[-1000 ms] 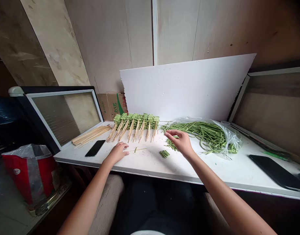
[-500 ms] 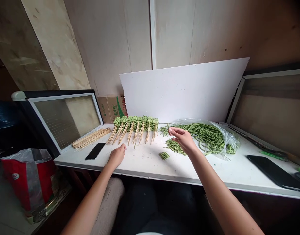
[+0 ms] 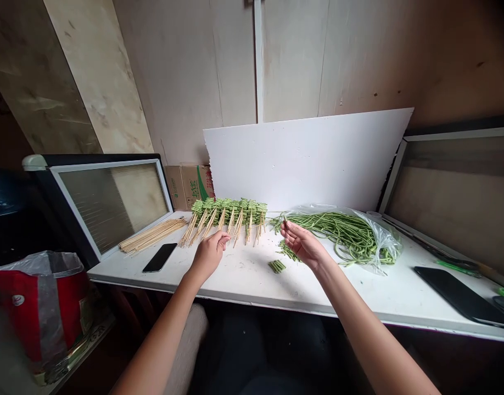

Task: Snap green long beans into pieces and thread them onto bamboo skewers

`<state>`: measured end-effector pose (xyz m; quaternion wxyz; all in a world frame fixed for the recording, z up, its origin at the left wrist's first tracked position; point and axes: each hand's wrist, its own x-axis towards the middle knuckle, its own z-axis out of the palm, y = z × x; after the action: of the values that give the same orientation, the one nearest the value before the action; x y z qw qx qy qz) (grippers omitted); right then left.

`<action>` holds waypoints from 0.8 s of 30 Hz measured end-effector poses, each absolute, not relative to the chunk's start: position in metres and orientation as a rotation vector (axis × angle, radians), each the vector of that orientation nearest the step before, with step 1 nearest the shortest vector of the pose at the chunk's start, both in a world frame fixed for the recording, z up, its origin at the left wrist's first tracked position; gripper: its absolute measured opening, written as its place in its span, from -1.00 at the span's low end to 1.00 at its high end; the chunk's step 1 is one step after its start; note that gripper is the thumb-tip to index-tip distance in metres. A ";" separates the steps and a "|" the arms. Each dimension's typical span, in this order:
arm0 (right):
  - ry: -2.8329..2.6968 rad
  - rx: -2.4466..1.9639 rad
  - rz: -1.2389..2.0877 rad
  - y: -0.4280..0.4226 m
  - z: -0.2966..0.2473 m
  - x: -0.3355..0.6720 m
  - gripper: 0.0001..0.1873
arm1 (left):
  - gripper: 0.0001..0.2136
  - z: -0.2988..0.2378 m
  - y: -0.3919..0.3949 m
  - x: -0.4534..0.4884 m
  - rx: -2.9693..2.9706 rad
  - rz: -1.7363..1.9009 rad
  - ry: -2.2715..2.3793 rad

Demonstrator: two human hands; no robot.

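My right hand [image 3: 303,244] is raised over the table, its thumb and fingertips pinching what looks like a short piece of long bean [image 3: 284,218]. My left hand [image 3: 211,253] is closed in front of the bean skewers, and whatever its fingertips hold is hidden. Skewered cut beans [image 3: 229,208] lie stacked at the back, their bare bamboo ends [image 3: 219,222] pointing towards me. Below my right hand are a small bundle of cut beans [image 3: 276,266] and a pile of cut pieces [image 3: 288,251], partly covered by that hand.
Whole long beans [image 3: 346,230] fill a clear plastic bag at the right. Loose bamboo skewers [image 3: 153,233] and a phone [image 3: 160,258] lie left; a larger black phone [image 3: 462,293] lies right. A white board [image 3: 309,159] stands behind. A red bag [image 3: 42,307] sits beside the table.
My left hand has moved up and right towards the skewer ends. The small bean bit formerly near it no longer shows. My right hand has turned slightly, still pinching.
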<state>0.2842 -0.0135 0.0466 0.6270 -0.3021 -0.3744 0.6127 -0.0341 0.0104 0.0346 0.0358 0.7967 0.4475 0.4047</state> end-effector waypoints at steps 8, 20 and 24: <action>-0.864 -0.616 1.512 -0.015 0.037 0.275 -0.80 | -0.73 0.027 -0.012 -0.035 2.334 1.219 1.339; -0.858 -0.649 1.423 -0.023 0.037 0.258 -0.69 | -0.69 0.022 -0.017 -0.025 2.116 1.230 1.181; -0.873 -0.672 1.381 -0.023 0.037 0.259 -0.66 | -0.66 0.021 -0.018 -0.026 2.123 1.225 1.128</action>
<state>0.2592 -0.0231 0.0375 0.6345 -0.2939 -0.3820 0.6042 -0.0257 -0.0177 0.0214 0.2198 0.7676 0.4078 0.4430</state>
